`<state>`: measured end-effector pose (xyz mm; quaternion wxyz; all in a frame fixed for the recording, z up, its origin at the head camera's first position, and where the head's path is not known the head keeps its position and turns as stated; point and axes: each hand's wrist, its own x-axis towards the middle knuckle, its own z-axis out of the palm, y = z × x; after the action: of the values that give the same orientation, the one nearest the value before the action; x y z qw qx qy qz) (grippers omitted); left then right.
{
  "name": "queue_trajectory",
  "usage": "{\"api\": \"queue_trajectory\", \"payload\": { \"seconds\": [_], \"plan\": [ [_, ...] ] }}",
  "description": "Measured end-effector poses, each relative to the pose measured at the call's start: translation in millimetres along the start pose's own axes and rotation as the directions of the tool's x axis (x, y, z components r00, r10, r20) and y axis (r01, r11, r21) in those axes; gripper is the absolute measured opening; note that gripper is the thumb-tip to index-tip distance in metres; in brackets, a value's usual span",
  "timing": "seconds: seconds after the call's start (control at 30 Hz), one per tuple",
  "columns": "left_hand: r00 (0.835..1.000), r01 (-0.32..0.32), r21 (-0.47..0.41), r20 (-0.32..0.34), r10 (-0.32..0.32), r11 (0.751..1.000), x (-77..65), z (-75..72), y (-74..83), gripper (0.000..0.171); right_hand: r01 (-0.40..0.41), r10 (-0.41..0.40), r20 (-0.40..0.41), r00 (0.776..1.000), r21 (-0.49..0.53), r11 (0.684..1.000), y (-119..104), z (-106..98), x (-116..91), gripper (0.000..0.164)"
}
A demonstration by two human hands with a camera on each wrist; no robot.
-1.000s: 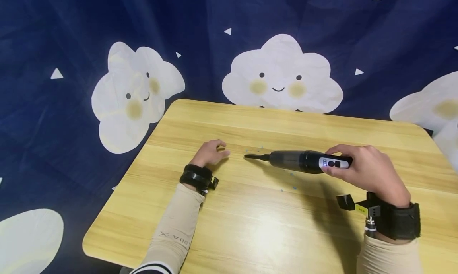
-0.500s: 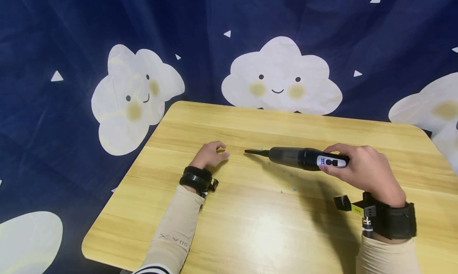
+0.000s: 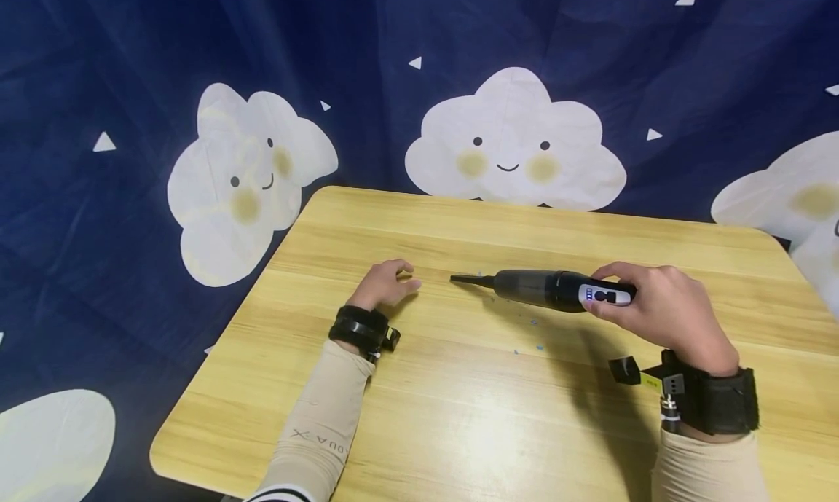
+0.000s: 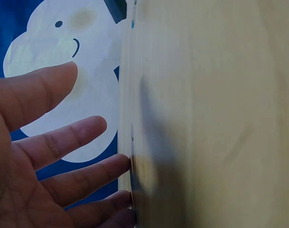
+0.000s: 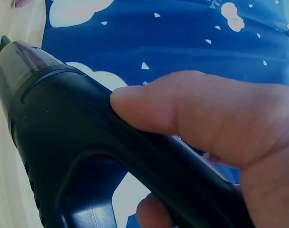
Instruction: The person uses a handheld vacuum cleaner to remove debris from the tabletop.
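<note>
Now, head view: the vacuum (image 3: 524, 288) has edged away above the worktop (image 3: 419, 414); fewer blue bits (image 3: 540, 347) show by its tip (image 3: 459, 279), perhaps collected; left wrist: left grip (image 4: 23, 187) loose, empty; right wrist: right grip (image 5: 216, 114) clasps the vacuum.

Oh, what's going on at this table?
Someone's right hand grips what looks like a black handheld vacuum, holding it over a wooden table. Its narrow nozzle points toward the person's left hand, which is open and holds nothing. Tiny blue bits lie scattered on the table, some near the nozzle and others closer to the person. Small lights glow on the handle, though whether it is sucking anything up, I can't tell.
</note>
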<state>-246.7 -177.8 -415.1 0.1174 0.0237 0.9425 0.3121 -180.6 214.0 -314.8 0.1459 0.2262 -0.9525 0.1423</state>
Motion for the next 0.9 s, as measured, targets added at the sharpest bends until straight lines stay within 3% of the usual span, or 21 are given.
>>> {"api": "queue_trajectory", "payload": {
  "seconds": [0.9],
  "plan": [
    [1.0,-0.002,-0.003,0.0,0.002,1.0,0.6,0.6,-0.6,0.045,-0.016,0.017,0.036,0.999,-0.018,1.0,1.5,4.1,1.3,0.035]
  ]
}}
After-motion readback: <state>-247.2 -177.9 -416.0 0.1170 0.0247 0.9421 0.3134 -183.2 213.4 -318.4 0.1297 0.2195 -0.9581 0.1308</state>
